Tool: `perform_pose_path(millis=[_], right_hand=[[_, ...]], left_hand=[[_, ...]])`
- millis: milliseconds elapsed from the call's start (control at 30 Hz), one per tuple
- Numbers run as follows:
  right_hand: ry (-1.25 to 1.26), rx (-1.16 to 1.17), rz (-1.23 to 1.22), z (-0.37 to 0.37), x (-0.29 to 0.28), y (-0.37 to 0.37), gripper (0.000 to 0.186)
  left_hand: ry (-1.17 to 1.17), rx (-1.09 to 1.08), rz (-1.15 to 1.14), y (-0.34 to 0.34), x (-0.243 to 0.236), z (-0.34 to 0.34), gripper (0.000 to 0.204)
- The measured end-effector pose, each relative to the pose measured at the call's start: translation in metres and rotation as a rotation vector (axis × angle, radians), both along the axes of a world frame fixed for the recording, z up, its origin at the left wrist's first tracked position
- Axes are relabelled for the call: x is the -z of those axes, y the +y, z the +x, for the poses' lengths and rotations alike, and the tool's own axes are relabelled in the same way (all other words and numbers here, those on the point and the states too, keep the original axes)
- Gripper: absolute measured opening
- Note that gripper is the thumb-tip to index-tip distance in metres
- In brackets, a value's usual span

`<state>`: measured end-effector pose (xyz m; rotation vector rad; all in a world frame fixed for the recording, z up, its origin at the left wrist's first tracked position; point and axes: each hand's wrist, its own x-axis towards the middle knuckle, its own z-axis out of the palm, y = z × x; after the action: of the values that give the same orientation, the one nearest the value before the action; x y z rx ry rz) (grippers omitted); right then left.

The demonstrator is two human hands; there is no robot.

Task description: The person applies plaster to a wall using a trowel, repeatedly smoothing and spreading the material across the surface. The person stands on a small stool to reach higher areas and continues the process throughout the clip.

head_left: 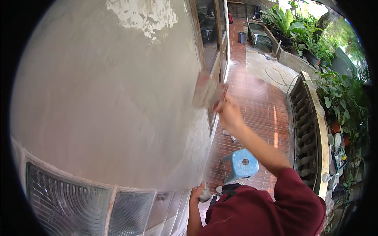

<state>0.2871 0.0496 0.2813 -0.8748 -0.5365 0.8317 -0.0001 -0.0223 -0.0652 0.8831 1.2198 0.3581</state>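
Note:
My right hand (230,115) is closed on the grip of a flat plastering trowel (205,93), blurred by motion and smeared with grey and reddish stains. Its blade is at the right-hand side of the grey plastered wall (102,98), close to the wooden window frame; whether it touches the wall I cannot tell. Down low, my left hand (195,194) holds a greyish lump (205,193), whose kind is not clear, just beside the wall's lower edge. Pale, patchy plaster (143,15) shows at the top of the wall.
Ribbed glass blocks (65,196) line the wall's foot. A blue plastic stool (242,164) stands on the red tiled floor (262,106) by my body. A balustrade (307,133), a hose (278,76) and potted plants (289,25) lie to the right. Further back is a grey bin (241,37).

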Motion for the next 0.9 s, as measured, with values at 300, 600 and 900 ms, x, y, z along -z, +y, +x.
perform_pose_path(millis=[300,600,900], right_hand=[[-0.689,0.604,0.262,0.105,-0.105,0.152,0.051],[-0.965,0.804,0.234,0.064,-0.149,0.218,0.054],[-1.108,0.752,0.204,0.029,-0.134,0.181,0.057]], left_hand=[[0.120,-0.095,-0.078,-0.010,-0.011,-0.009,0.046],[0.124,-0.180,-0.124,-0.005,-0.018,0.005,0.048],[0.073,-0.026,0.009,0.004,0.006,-0.007,0.051]])
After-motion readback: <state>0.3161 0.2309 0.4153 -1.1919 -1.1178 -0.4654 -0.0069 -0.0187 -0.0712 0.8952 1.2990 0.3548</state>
